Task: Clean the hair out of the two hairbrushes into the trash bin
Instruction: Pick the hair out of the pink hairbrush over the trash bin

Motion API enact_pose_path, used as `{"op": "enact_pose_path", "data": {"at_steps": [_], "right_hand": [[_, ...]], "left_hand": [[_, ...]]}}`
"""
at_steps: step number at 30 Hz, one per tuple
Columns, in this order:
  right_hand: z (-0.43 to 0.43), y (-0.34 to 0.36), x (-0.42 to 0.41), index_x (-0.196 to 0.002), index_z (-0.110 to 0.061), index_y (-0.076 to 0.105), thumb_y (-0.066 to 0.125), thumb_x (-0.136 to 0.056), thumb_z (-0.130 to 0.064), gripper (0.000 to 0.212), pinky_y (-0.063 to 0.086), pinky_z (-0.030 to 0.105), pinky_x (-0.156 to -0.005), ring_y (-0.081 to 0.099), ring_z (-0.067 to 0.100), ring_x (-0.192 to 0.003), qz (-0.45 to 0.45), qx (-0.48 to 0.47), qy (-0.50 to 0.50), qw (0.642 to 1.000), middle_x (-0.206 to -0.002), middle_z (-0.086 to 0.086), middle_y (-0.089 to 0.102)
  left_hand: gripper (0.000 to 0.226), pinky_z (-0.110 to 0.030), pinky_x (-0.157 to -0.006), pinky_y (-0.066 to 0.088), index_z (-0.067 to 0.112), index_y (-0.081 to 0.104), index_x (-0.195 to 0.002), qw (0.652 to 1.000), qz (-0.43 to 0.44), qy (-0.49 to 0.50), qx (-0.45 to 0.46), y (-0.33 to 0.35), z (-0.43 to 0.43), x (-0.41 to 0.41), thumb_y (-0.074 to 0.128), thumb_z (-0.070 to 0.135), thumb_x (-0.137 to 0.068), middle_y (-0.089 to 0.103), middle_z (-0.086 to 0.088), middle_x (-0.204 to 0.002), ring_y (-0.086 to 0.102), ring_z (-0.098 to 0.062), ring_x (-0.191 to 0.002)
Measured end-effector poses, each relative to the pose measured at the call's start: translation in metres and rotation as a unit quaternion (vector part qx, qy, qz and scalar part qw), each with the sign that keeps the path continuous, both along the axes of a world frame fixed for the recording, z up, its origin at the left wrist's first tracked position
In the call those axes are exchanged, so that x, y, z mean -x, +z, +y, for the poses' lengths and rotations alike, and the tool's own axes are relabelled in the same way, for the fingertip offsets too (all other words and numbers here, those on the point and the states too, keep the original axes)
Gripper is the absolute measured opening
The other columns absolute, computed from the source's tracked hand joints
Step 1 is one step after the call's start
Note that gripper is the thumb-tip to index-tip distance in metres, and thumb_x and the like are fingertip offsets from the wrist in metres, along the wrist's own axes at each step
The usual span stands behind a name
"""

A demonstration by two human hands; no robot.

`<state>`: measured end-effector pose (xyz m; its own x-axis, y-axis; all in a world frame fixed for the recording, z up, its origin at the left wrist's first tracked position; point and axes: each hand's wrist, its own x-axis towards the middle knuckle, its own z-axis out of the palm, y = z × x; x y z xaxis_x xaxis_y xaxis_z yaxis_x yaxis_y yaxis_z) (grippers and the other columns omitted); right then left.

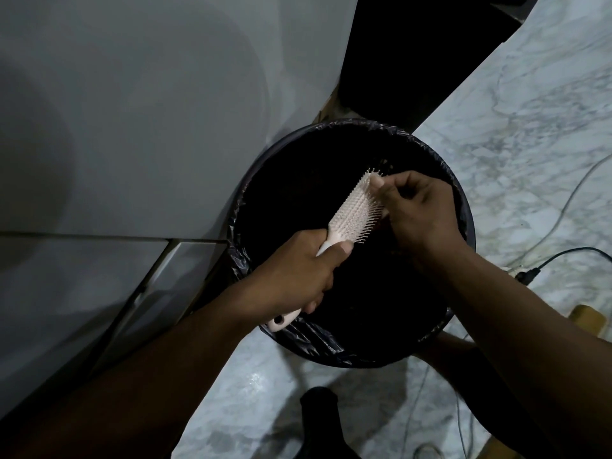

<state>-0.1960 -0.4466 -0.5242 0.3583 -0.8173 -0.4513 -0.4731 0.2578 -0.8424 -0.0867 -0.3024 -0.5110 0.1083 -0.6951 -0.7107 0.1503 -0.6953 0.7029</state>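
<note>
Pink hairbrush point(351, 213) gripped in left hand point(298, 273), right hand point(420, 210) on bristles.

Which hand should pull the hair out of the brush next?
The right hand. Its fingers are already at the bristles of the pale hairbrush, over the trash bin. The left hand is busy gripping the handle.

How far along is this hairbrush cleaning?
Nothing looks finished yet. The left hand holds a pale hairbrush over the lined trash bin while the right hand picks at its bristles. No second brush is in view, so it's probably left.
</note>
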Motion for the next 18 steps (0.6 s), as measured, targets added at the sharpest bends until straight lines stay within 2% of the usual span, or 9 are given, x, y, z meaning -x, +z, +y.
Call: {"op": "enact_pose_path", "data": {"at_steps": [1,3,6,8,9,11,13,16,18], "right_hand": [[0.000,0.003,-0.001,-0.085,-0.004,0.066,0.067,-0.095,-0.023,0.022,0.048,0.017,-0.044,0.060,0.001,-0.043,-0.011,-0.044,-0.022,0.999,-0.060,0.000,0.065],[-0.001,0.010,-0.003,-0.086,-0.002,0.064,0.063,-0.098,-0.025,0.025,0.052,0.021,-0.044,0.065,0.009,-0.045,-0.044,-0.132,-0.070,0.988,-0.066,0.007,0.067],[-0.007,0.013,-0.004,-0.086,-0.006,0.061,0.058,-0.100,-0.034,0.031,0.063,0.033,-0.062,0.075,0.017,-0.066,-0.076,-0.183,-0.116,0.973,-0.078,0.005,0.075],[-0.005,0.012,-0.005,-0.095,-0.010,0.060,0.064,-0.095,-0.038,0.028,0.063,0.036,-0.074,0.074,0.022,-0.082,-0.063,-0.165,-0.077,0.981,-0.089,0.004,0.073],[-0.003,0.009,-0.006,-0.099,-0.013,0.058,0.070,-0.091,-0.035,0.026,0.062,0.036,-0.076,0.071,0.022,-0.086,-0.063,-0.150,-0.042,0.986,-0.092,0.004,0.070],[0.002,0.004,-0.004,-0.113,-0.014,0.056,0.081,-0.082,-0.021,0.041,0.060,0.031,-0.075,0.071,0.014,-0.088,-0.065,-0.115,0.024,0.991,-0.105,0.003,0.068],[0.004,0.002,-0.004,-0.124,-0.014,0.059,0.084,-0.077,-0.013,0.053,0.060,0.024,-0.073,0.073,0.006,-0.085,-0.055,-0.076,0.056,0.994,-0.110,0.003,0.070],[0.001,-0.001,-0.001,-0.110,-0.012,0.071,0.082,-0.079,-0.013,0.033,0.061,0.024,-0.071,0.072,0.007,-0.079,-0.036,-0.034,0.034,0.998,-0.098,0.003,0.075],[0.000,-0.005,0.002,-0.098,-0.010,0.074,0.081,-0.082,-0.015,0.018,0.060,0.028,-0.066,0.070,0.012,-0.072,-0.032,-0.009,0.021,0.999,-0.089,0.008,0.076]], "left_hand": [[0.028,-0.024,-0.039,0.034,0.018,0.053,-0.083,1.000,0.001,0.002,-0.004,-0.001,0.000,-0.001,0.050,0.034,-0.106,0.045,0.003,-0.051,0.038,-0.012,-0.032],[0.031,-0.024,-0.039,0.034,0.013,0.051,-0.083,1.000,0.006,0.016,-0.014,-0.003,0.000,-0.002,0.049,0.034,-0.106,0.044,0.004,-0.048,0.039,-0.013,-0.031],[0.033,-0.025,-0.040,0.034,0.011,0.050,-0.082,1.000,0.000,0.023,-0.017,-0.004,0.000,-0.003,0.048,0.034,-0.107,0.043,0.006,-0.045,0.038,-0.014,-0.030],[0.034,-0.024,-0.039,0.034,0.011,0.049,-0.082,0.999,0.000,0.031,-0.019,-0.004,0.000,-0.002,0.048,0.034,-0.107,0.043,0.005,-0.046,0.038,-0.013,-0.029],[0.034,-0.024,-0.038,0.033,0.010,0.049,-0.082,0.999,0.002,0.039,-0.020,-0.005,0.000,-0.003,0.048,0.033,-0.107,0.043,0.004,-0.046,0.038,-0.013,-0.029],[0.033,-0.023,-0.037,0.033,0.010,0.049,-0.083,0.999,0.004,0.047,-0.020,-0.006,-0.001,-0.004,0.047,0.033,-0.107,0.042,0.004,-0.047,0.038,-0.013,-0.029],[0.033,-0.023,-0.037,0.034,0.011,0.049,-0.083,0.999,0.003,0.039,-0.017,-0.006,-0.001,-0.005,0.047,0.033,-0.107,0.043,0.003,-0.048,0.038,-0.014,-0.030],[0.031,-0.024,-0.039,0.035,0.016,0.050,-0.082,1.000,-0.003,0.011,-0.009,-0.005,0.001,-0.004,0.048,0.033,-0.107,0.045,0.005,-0.049,0.039,-0.014,-0.032],[0.029,-0.024,-0.040,0.035,0.020,0.052,-0.081,1.000,-0.010,-0.006,-0.004,-0.006,0.002,-0.002,0.048,0.034,-0.107,0.045,0.007,-0.047,0.040,-0.014,-0.032]]}}
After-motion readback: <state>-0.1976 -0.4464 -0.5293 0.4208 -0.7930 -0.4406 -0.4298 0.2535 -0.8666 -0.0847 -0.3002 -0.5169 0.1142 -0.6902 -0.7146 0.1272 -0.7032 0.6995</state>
